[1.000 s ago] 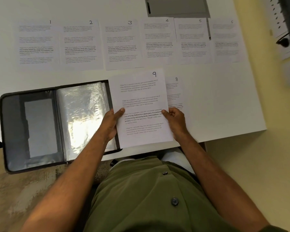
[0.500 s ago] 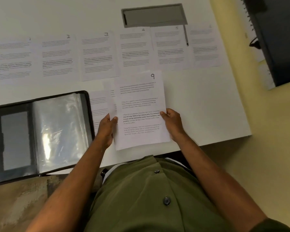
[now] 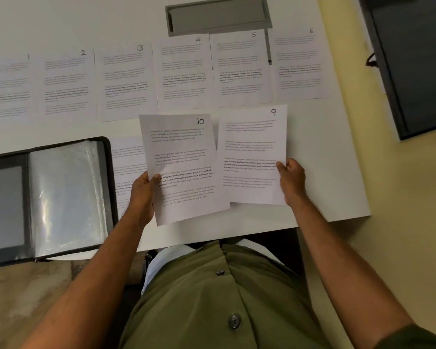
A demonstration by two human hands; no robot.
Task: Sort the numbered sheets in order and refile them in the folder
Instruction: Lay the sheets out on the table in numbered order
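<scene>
The folder [image 3: 48, 200] is lying open at the near left of the white table [image 3: 332, 159], showing a stack of clear plastic sleeves [image 3: 66, 195] on its right half and a dark inside cover with a grey pocket on the left, and as far as I can see there's no paper in the top sleeve, though glare makes it hard to be sure. Its left side is cut off by the frame edge. Sheets 1 to 6 are laid out in a row along the far side, with sheet 1 [image 3: 8, 86] cut off at the left and sheet 6 [image 3: 300, 64] at the right end. The body text on all of them is too blurry to read. Another sheet [image 3: 126, 167] sits just right of the folder, mostly hidden, number not visible. The left hand [image 3: 142, 195] is pinching sheet 10 [image 3: 184, 167] at its left edge, and the right hand [image 3: 291, 180] is pinching sheet 9 [image 3: 252, 152] at its right edge, both held side by side above the near table edge, 10 overlapping 9 slightly.
</scene>
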